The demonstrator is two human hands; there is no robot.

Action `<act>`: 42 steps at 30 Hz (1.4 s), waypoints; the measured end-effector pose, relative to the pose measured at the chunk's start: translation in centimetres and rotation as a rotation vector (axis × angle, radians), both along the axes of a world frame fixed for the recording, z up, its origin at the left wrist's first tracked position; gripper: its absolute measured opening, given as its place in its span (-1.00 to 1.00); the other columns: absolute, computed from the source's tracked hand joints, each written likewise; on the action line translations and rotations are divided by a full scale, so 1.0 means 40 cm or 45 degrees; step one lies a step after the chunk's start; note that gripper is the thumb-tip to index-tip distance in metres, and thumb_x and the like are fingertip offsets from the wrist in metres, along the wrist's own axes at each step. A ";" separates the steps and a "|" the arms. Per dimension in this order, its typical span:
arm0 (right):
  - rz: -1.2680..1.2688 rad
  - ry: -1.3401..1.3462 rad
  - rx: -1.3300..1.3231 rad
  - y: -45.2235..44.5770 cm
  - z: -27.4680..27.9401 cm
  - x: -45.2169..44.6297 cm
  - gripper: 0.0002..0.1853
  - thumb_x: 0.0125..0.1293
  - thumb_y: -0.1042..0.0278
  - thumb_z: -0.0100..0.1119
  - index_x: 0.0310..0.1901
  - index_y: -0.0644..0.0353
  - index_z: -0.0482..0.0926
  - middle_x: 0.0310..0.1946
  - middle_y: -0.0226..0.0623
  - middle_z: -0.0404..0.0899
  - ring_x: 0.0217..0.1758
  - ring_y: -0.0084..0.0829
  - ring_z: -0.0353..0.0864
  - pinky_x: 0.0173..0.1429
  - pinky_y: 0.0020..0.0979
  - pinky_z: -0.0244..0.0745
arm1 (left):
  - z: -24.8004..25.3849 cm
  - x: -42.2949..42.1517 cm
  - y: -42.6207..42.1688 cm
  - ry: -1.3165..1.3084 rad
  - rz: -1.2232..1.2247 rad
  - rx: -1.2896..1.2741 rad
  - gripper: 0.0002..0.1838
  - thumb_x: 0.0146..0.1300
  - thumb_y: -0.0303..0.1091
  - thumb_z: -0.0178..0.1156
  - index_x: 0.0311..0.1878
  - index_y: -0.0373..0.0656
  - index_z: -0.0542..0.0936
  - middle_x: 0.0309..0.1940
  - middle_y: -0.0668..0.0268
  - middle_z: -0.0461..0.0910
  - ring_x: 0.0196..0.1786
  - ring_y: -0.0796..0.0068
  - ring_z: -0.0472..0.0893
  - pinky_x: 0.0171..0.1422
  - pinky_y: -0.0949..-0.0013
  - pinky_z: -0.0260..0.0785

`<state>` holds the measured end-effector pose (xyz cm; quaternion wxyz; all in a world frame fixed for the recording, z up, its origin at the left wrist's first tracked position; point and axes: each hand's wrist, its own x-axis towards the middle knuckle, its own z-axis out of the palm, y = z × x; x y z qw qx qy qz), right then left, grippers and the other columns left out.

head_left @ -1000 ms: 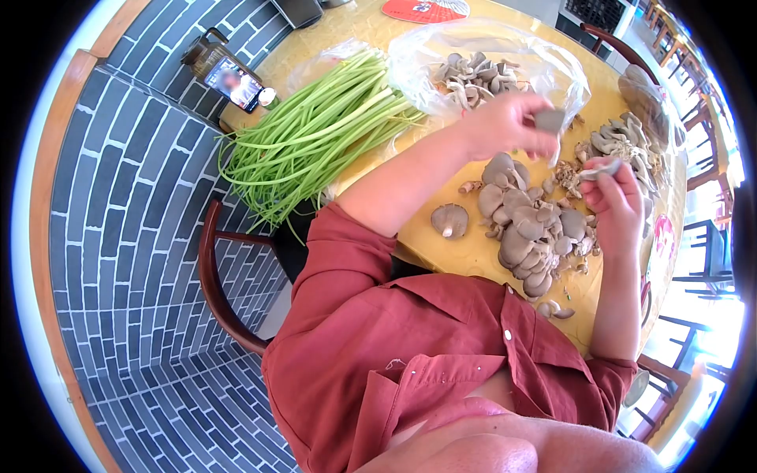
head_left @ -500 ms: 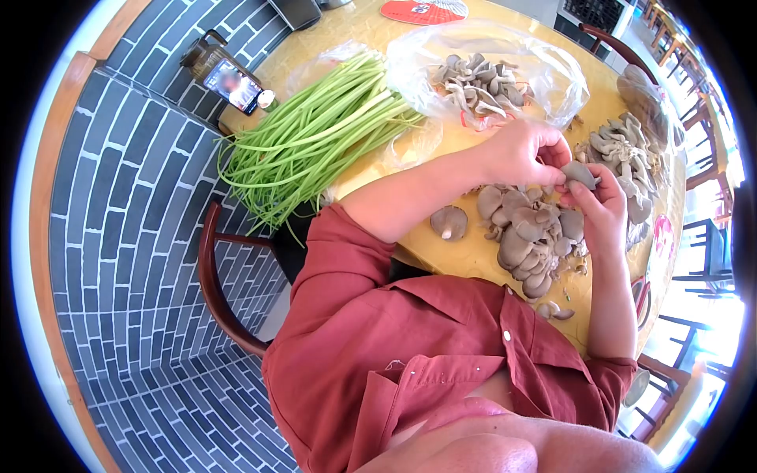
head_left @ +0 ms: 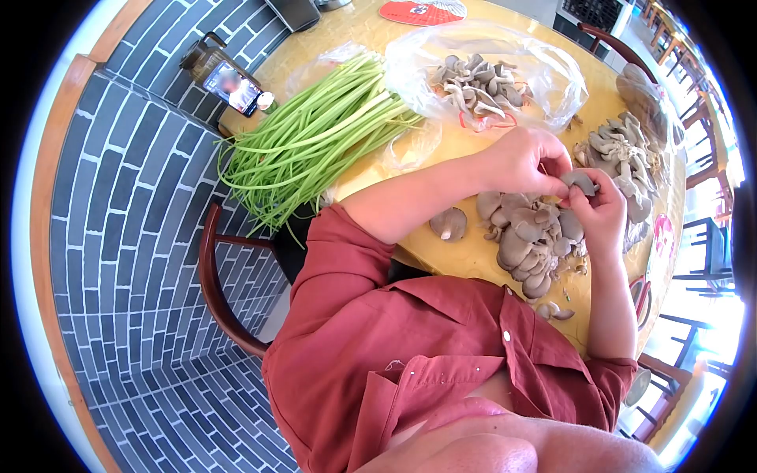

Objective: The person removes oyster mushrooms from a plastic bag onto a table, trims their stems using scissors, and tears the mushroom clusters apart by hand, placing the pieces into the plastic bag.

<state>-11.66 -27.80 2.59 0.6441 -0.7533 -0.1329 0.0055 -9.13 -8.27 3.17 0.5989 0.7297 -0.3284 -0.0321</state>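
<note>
A small grey oyster mushroom [head_left: 582, 183] is pinched between the thumb and fingers of my right hand [head_left: 605, 203]. My left hand [head_left: 527, 162] reaches across from the left, its fingertips closed at the mushroom's left edge. Below both hands lies a cluster of oyster mushrooms [head_left: 527, 240] on the yellow table [head_left: 465, 264]. One loose mushroom cap [head_left: 449, 224] rests to the left of that cluster, gills up. Small mushroom pieces [head_left: 555, 312] sit near the table's front edge. My left hand partly covers the top of the cluster.
Beyond my hands, a clear plastic bag [head_left: 552, 75] holds more oyster mushrooms [head_left: 482, 83]. Another mushroom heap [head_left: 627, 158] lies right. Long green stalks [head_left: 323, 130] spread at left, beside a phone [head_left: 233, 87] leaning on a dark jug [head_left: 206, 55]. A wooden chair [head_left: 209, 276] stands left.
The mushroom between my hands has turned and sits slightly lower. My left fingertips have shifted a little downward along with it. The other things stay where they were.
</note>
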 end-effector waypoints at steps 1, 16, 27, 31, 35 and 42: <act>-0.016 -0.010 -0.006 0.001 -0.001 -0.001 -0.80 0.17 0.59 0.16 -0.16 0.40 0.51 -0.34 -0.31 0.59 -0.40 -0.58 0.59 -0.30 -0.57 0.54 | -0.004 0.001 -0.001 -0.068 -0.023 -0.001 -0.77 -0.04 -0.42 0.44 -0.34 -0.26 0.61 -0.38 0.36 0.63 -0.39 0.68 0.58 -0.29 0.55 0.44; 0.175 0.271 0.569 -0.027 0.023 0.015 -0.73 0.27 0.51 0.03 -0.01 0.37 0.43 -0.18 -0.14 0.55 -0.27 -0.42 0.63 -0.23 -0.52 0.50 | 0.048 0.048 0.087 0.369 -0.101 -0.500 -0.85 0.16 -0.55 0.24 -0.19 -0.23 0.53 -0.38 0.31 0.60 -0.36 0.56 0.62 -0.30 0.54 0.50; 0.223 0.452 0.069 0.071 0.083 0.056 -0.65 0.16 0.47 0.15 0.00 0.39 0.45 -0.29 -0.25 0.58 -0.36 -0.56 0.59 -0.29 -0.55 0.49 | 0.053 0.056 0.077 0.149 0.385 0.113 -0.71 0.17 -0.24 0.30 -0.15 -0.20 0.53 -0.39 0.32 0.55 -0.44 0.62 0.57 -0.44 0.51 0.43; 0.336 0.206 -0.322 0.143 0.096 0.184 -0.63 0.09 0.43 0.18 -0.03 0.35 0.48 -0.40 -0.29 0.57 -0.42 -0.55 0.58 -0.37 -0.52 0.50 | 0.023 0.120 0.175 -0.377 0.669 0.933 -0.71 -0.01 -0.22 0.36 -0.29 -0.19 0.58 -0.35 0.19 0.61 -0.33 0.29 0.62 -0.24 0.30 0.47; 0.398 -0.219 -1.031 0.257 0.114 0.334 -0.59 0.03 0.39 0.19 -0.01 0.20 0.50 -0.39 -0.22 0.60 -0.37 -0.43 0.62 -0.26 -0.46 0.53 | 0.022 0.094 0.203 -0.492 0.574 1.358 -0.77 -0.05 -0.32 0.33 -0.32 -0.18 0.58 -0.37 0.15 0.61 -0.25 0.13 0.61 -0.14 0.17 0.45; 0.175 -0.576 -1.636 0.306 0.078 0.499 -0.53 0.08 0.29 0.18 0.09 0.09 0.48 -0.07 -0.18 0.59 -0.02 -0.23 0.58 0.04 -0.26 0.49 | 0.007 0.125 0.198 -0.546 0.700 1.329 -0.87 0.06 -0.48 0.14 -0.29 -0.12 0.57 -0.38 0.14 0.61 -0.27 0.11 0.61 -0.15 0.14 0.44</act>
